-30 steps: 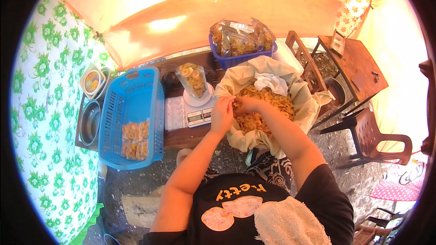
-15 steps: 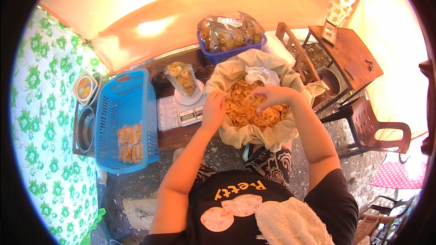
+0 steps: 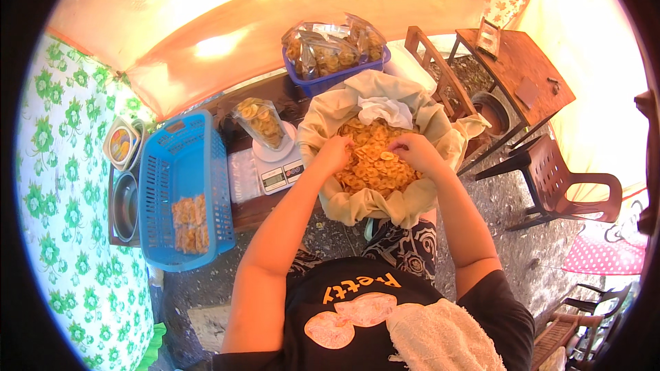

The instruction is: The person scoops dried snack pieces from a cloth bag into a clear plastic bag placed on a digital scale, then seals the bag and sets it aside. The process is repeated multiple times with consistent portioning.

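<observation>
Since half a second ago both hands have drawn closer together over the banana chips (image 3: 375, 165), a heap of thin golden-yellow rounds in a cloth-lined basket (image 3: 330, 113) beside the wooden surface (image 3: 240, 209). The left hand (image 3: 335, 153) rests on the heap's left edge, fingers curled into the chips. The right hand (image 3: 416, 151) bends over its right side, fingers loosely gathered on chips. A filled clear bag (image 3: 260, 122) stands on the scale (image 3: 278, 168).

A home snack-packing spot: scale (image 3: 278, 173), bagged chips (image 3: 328, 51), baskets (image 3: 182, 189).

Right hand (image 3: 416, 151) drew back — both now in chips (image 3: 375, 161).
</observation>
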Demonstrator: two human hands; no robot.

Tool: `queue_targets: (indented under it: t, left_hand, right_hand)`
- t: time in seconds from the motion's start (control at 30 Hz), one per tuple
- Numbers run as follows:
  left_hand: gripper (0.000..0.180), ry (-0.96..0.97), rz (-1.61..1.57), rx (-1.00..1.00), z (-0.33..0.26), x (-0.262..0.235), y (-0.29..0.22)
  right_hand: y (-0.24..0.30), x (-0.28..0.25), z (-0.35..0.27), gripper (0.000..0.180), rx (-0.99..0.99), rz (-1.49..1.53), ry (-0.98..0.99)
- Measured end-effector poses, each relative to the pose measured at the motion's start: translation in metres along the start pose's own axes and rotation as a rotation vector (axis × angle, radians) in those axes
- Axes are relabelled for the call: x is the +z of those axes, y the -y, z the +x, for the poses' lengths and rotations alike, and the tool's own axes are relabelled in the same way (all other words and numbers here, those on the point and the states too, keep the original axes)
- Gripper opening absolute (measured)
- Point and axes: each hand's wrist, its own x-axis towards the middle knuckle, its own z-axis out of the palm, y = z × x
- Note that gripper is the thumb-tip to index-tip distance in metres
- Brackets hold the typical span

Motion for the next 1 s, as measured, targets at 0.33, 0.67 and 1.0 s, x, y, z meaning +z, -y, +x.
queue_targets:
  t: [0.33, 0.67, 1.0]
  left_hand:
    - [0.047, 0.169, 0.143, -0.028, 0.042, 0.023, 0.000]
    - [0.029, 0.203, -0.032, -0.036, 0.035, 0.016, 0.011]
    - [0.014, 0.169, -0.727, -0.254, 0.022, -0.011, 0.008]
  right_hand:
    - [-0.007, 0.017, 0.023, 0.023, 0.024, -0.397, 0.026]
    - [-0.011, 0.003, 0.035, 0.020, -0.027, -0.224, 0.014]
    - [-0.021, -0.006, 0.077, 0.014, 0.048, -0.168, 0.100]
